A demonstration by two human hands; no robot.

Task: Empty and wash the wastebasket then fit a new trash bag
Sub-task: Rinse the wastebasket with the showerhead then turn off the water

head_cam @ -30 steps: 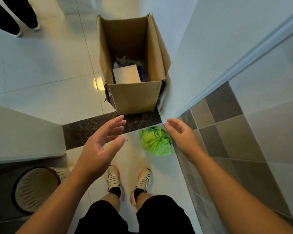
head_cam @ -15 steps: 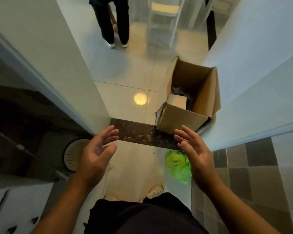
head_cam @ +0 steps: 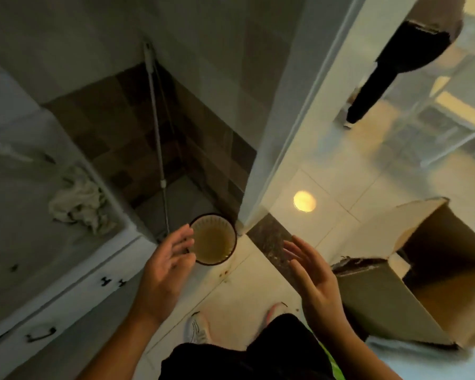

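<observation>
A small round wastebasket (head_cam: 213,239) with a dark rim and pale slotted inside stands empty on the floor by the doorway corner. My left hand (head_cam: 167,263) hovers just left of its rim, fingers relaxed and spread, holding nothing. My right hand (head_cam: 313,272) is raised to the right of the wastebasket, apart from it, palm turned inward with the fingers straight. A sliver of the green trash bag (head_cam: 333,366) shows at the bottom edge behind my leg.
An open cardboard box (head_cam: 395,305) sits on the floor at right. A mop handle (head_cam: 157,127) leans in the tiled corner. At left, a white cabinet (head_cam: 66,305) carries a crumpled cloth (head_cam: 77,201). A white door frame (head_cam: 294,127) rises ahead; another person's legs (head_cam: 373,86) stand beyond.
My view has swung left toward the corner. The wastebasket now lies in the middle, next to my left hand; the box and green bag have slid to the right and bottom edges.
</observation>
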